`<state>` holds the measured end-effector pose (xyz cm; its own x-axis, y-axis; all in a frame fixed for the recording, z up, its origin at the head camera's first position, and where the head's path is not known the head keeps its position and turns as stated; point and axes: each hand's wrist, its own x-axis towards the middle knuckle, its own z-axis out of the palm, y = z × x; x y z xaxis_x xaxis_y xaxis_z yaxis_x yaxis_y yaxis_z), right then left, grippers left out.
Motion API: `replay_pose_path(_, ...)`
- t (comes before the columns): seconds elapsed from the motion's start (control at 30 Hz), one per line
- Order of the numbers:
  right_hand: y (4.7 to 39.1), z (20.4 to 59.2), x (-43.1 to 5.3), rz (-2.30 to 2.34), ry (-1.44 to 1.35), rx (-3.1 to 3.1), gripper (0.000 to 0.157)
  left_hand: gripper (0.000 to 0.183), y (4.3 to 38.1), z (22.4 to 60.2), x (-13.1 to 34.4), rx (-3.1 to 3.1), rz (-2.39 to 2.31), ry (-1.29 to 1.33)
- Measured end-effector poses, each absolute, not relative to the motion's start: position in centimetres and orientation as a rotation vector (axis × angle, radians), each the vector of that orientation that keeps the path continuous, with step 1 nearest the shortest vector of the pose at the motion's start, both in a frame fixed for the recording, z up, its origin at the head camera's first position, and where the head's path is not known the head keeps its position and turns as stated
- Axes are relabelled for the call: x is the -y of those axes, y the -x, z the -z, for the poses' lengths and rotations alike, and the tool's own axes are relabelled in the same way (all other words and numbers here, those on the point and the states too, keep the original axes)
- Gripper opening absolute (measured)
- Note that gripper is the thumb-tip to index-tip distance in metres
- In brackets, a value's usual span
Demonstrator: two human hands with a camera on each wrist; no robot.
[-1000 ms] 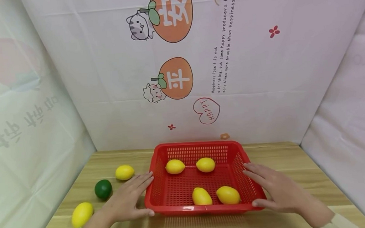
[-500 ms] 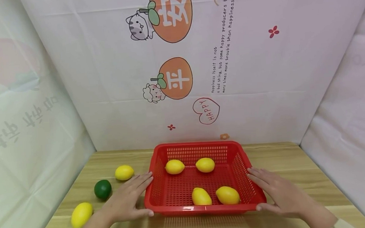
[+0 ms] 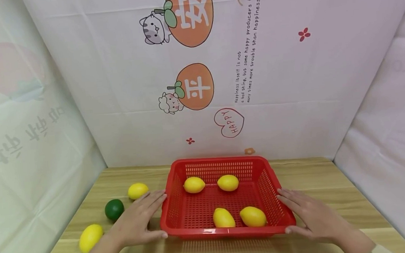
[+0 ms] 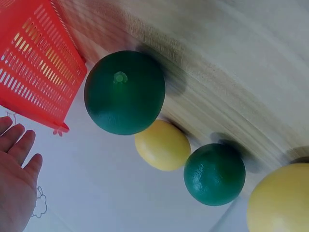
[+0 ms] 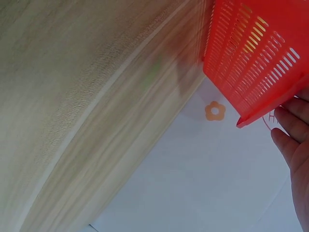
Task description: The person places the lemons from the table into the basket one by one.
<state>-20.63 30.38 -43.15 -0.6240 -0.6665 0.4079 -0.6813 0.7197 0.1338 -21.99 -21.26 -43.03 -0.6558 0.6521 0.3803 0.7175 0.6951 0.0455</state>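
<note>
A red plastic basket (image 3: 214,232) with slotted walls stands upright on the table. Several yellow lemons (image 3: 253,216) lie inside it, two near the back and two near the front. My left hand (image 3: 138,219) is beside the basket's left rim, fingers nearly straight and thumb apart; whether the fingertips touch is hard to tell. On the other side, my right hand (image 3: 311,215) rests its extended fingertips at the right rim. Left of the basket are two loose lemons (image 3: 91,238) and a dark green round fruit (image 3: 114,210). The left wrist view shows another green fruit (image 4: 124,92), hidden in the head view.
The wooden table (image 3: 320,172) meets a printed white cloth backdrop (image 3: 281,128) right behind the basket. White cloth walls (image 3: 32,187) close in both sides.
My left hand has drawn slightly left from the basket rim. My right hand has shifted a little right and toward me along the right rim. The basket and fruit have stayed put.
</note>
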Motion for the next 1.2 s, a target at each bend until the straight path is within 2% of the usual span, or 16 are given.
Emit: replay_pose_path(1.2,20.6,43.4,-30.5,-0.080,-1.066,2.437,0.076,0.093,20.2,42.5,26.6,2.501,0.162,0.842)
